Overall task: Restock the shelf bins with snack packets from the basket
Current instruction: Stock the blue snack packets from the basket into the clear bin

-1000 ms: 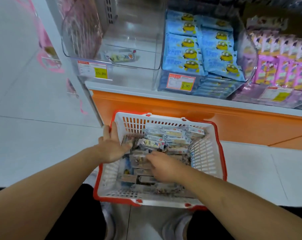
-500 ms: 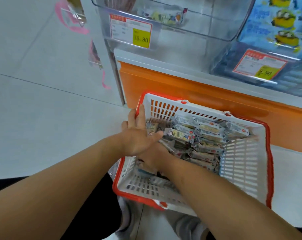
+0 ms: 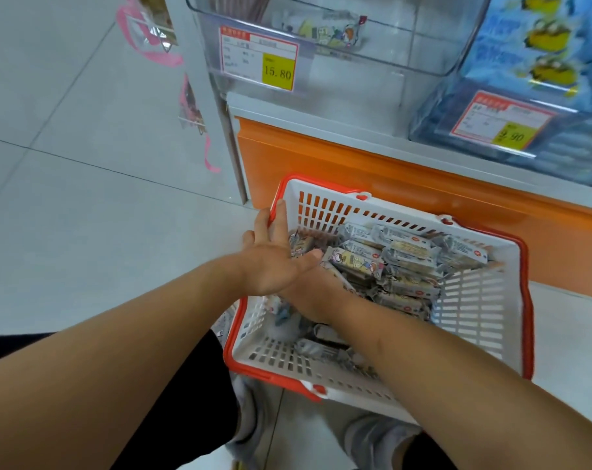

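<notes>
A white basket with a red rim point(image 3: 526, 300) stands on the floor in front of the shelf, holding several grey snack packets point(image 3: 406, 257). My left hand point(image 3: 274, 262) lies over the basket's left edge with its fingers straight, fingertips on the rim. My right hand point(image 3: 309, 295) reaches into the packets at the basket's left side. Its fingers are hidden under my left hand, so its grip cannot be made out. Above stands a clear shelf bin point(image 3: 372, 83) with one packet point(image 3: 328, 32) inside.
A price tag reading 15.80 point(image 3: 259, 61) hangs on the clear bin. To its right, a bin of blue packets point(image 3: 542, 45) carries another tag point(image 3: 501, 120). The orange shelf base point(image 3: 338, 167) runs behind the basket. Grey floor tiles point(image 3: 84, 147) lie to the left.
My right hand has slid left across the packets and gone under my left hand. My left hand stays at the basket's left rim. The view has dropped closer to the basket.
</notes>
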A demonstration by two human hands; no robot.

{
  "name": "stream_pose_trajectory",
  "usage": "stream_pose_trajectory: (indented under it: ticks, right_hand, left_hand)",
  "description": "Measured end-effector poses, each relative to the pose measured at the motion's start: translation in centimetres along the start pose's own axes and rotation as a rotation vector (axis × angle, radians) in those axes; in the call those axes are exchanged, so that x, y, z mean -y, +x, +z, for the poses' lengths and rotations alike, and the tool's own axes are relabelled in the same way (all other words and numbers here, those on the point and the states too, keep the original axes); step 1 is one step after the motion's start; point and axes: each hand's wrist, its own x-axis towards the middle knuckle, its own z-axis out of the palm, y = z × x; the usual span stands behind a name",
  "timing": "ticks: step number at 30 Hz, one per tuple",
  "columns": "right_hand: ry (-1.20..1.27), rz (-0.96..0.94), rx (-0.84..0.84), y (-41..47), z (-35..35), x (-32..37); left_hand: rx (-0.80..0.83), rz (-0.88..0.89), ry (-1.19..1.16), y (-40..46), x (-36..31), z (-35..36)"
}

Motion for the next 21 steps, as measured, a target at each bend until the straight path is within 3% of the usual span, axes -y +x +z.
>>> stream_pose_trajectory:
  ticks: [2, 4, 8, 12, 17, 19, 21]
  right_hand:
    - [0.062, 0.014, -0.039, -1.7, -1.5, -0.8]
    - [0.29, -0.051, -0.104, -5.3, -5.1, -1.4]
    - [0.782, 0.025, -0.229, -13.1, -11.2, -1.9]
    - [1.208, 0.17, -0.285, -19.3, -14.5, -3.4]
    - [1.593, 0.187, -0.528, -27.5, -19.4, -5.9]
    - [1.765, 0.163, -0.625, -30.6, -21.3, -6.3]
    - [1.924, 0.154, -0.736, -32.8, -22.5, -6.6]
  left_hand:
    - [-0.007, -0.001, -0.025, -0.1, 0.0, -0.2]
    - [-0.016, 0.011, -0.048, -0.4, 0.0, -0.6]
    - [-0.147, 0.032, 0.047, -1.3, -0.7, -1.8]
    - [-0.42, 0.381, -0.006, -3.6, -3.9, -4.4]
    - [-0.113, 0.351, -0.54, -8.0, -11.1, -7.8]
    - [-0.04, 0.404, -0.579, -10.2, -13.7, -8.2]
    - [-0.058, 0.495, -0.444, -11.9, -15.5, -8.2]
